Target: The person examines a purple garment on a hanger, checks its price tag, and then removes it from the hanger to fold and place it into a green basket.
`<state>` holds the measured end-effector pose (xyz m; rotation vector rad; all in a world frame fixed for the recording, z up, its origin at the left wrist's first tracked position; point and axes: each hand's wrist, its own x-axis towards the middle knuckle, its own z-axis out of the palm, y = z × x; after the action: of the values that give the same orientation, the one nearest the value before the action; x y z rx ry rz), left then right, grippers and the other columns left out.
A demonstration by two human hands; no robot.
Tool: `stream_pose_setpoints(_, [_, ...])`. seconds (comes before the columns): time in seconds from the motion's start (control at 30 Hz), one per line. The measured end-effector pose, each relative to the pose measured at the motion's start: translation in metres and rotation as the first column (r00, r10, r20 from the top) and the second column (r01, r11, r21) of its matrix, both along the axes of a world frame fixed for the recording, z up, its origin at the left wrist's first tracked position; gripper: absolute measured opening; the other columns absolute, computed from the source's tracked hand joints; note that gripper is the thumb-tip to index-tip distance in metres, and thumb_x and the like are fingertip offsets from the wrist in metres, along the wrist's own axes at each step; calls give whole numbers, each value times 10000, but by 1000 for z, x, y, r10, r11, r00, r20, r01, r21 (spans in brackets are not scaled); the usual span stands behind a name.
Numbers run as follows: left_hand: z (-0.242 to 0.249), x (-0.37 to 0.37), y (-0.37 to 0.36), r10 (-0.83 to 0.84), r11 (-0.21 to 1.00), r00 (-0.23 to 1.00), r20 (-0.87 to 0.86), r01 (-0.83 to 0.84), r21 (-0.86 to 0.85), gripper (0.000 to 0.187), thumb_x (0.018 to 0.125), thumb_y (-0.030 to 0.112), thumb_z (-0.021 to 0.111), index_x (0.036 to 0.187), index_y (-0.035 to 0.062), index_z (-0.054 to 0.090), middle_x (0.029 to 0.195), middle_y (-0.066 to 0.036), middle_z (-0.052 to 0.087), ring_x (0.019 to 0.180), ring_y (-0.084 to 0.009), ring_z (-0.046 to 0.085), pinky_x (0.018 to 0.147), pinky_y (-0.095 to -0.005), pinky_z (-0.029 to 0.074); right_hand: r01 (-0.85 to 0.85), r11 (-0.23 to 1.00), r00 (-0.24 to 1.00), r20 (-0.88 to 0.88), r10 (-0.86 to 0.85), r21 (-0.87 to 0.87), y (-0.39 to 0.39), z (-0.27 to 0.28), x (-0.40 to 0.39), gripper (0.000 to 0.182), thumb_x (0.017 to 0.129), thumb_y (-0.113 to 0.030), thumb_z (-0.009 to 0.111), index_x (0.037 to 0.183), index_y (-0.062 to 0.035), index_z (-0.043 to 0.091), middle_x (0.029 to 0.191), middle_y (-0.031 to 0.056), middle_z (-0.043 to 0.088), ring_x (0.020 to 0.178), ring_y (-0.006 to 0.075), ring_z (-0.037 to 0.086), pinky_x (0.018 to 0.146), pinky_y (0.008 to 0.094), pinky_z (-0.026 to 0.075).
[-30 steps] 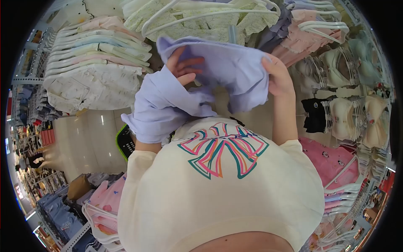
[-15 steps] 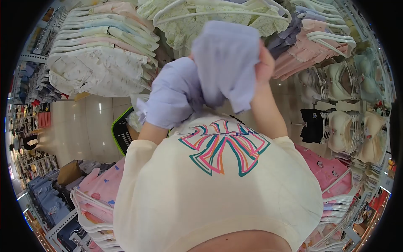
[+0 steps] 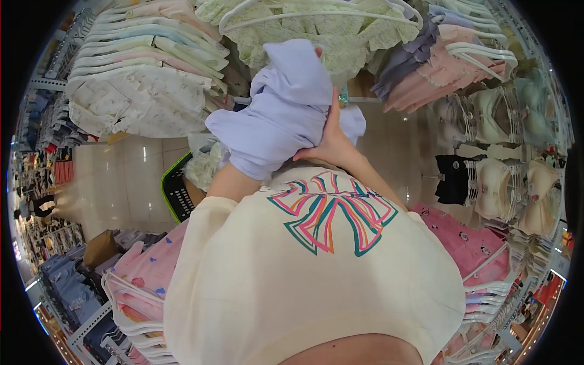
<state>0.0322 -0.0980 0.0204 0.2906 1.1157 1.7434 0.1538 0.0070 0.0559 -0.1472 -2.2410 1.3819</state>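
Observation:
A lavender garment [image 3: 286,103] is bunched up in front of my chest, its kind hidden by the folds. My left forearm runs up into the cloth, which covers most of my left hand [image 3: 319,53]; only a bit of finger shows at the top, closed on the fabric. My right hand [image 3: 331,141] grips the garment from the right side, thumb underneath and fingers along its edge. A loose lavender end [image 3: 353,125] hangs out behind my right wrist. Just beyond is a pale green floral garment [image 3: 328,45] on a white hanger [image 3: 328,13].
White patterned clothes [image 3: 140,100] hang in a row at the upper left, with pink clothes [image 3: 420,79] at the upper right. Bras [image 3: 491,188] line the right rack. A black basket with a green rim [image 3: 175,188] stands on the tiled floor. Pink clothes [image 3: 149,261] hang close behind me.
The raised lavender piece has folded over and gathered leftward over my left hand. My right hand has come down and inward, from the upper right edge to the bundle's lower right side.

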Motion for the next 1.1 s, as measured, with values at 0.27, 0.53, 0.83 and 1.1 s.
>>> stream_pose_setpoints(0.27, [0, -7, 9, -110, 990, 966, -235, 86, -107, 606, 796, 199, 583, 1300, 87, 267, 1158, -114, 489, 1024, -193, 493, 842, -289, 417, 89, 996, 940, 331, -87, 8, 11, -25, 6, 453, 577, -188, 697, 980, -33, 559, 931, 157, 565, 970, 316, 504, 812, 355, 395])
stream_pose_setpoints(0.53, [-60, -12, -4, -433, 828, 862, -263, 265, -494, 608, 789, 193, 593, 1296, 83, 276, 1151, -109, 494, 1014, -188, 497, 831, -287, 423, 383, 790, 920, -117, -375, 479, 58, 15, 23, 302, 604, -157, 663, 880, -44, 619, 1065, 146, 519, 955, 300, 487, 799, 348, 388])
stream_pose_setpoints(0.83, [-42, 20, -22, -161, 922, 953, -258, 51, -385, 746, 639, 132, 717, 1246, -13, 308, 1240, -137, 401, 1163, -204, 369, 944, -326, 313, 111, 993, 992, 48, -113, 45, 64, 28, 12, 310, 624, -102, 664, 906, -5, 579, 1190, 110, 447, 1129, 271, 385, 918, 319, 317])
stream_pose_setpoints(1.1, [3, 6, -23, -60, 983, 677, -733, -87, -161, 567, 723, 116, 628, 1217, -4, 377, 1221, -136, 438, 1152, -219, 394, 938, -321, 327, -123, 899, 992, -60, 107, -420, 27, 18, -35, 884, 614, -166, 727, 1276, -6, 163, 1277, 153, 307, 1175, 237, 323, 965, 324, 263])
